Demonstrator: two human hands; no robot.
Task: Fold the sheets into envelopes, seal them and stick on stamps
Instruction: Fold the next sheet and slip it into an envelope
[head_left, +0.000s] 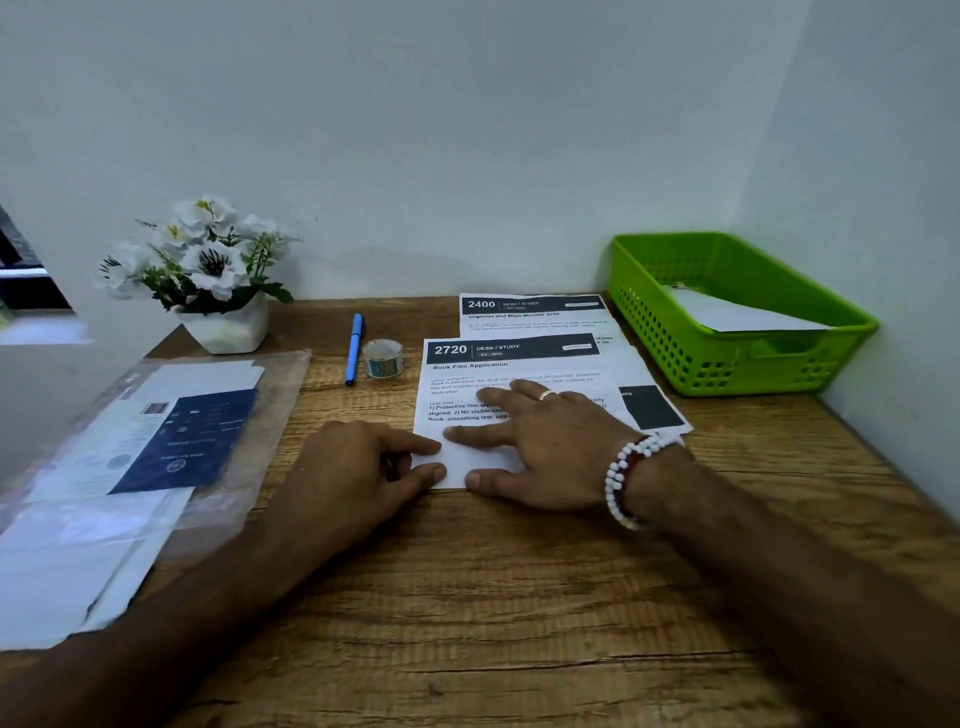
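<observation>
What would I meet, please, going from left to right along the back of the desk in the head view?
Flower pot → blue pen → tape roll → sheet headed 2400 → green basket.

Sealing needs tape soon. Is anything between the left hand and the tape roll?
Nothing visible. Bare desk lies between the left hand, which pinches the sheet at its near corner, and the tape roll. The blue pen lies just left of the roll, off that path.

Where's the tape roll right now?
Head view, centre: the tape roll sits between the blue pen and the printed sheet, beyond the left hand.
</observation>
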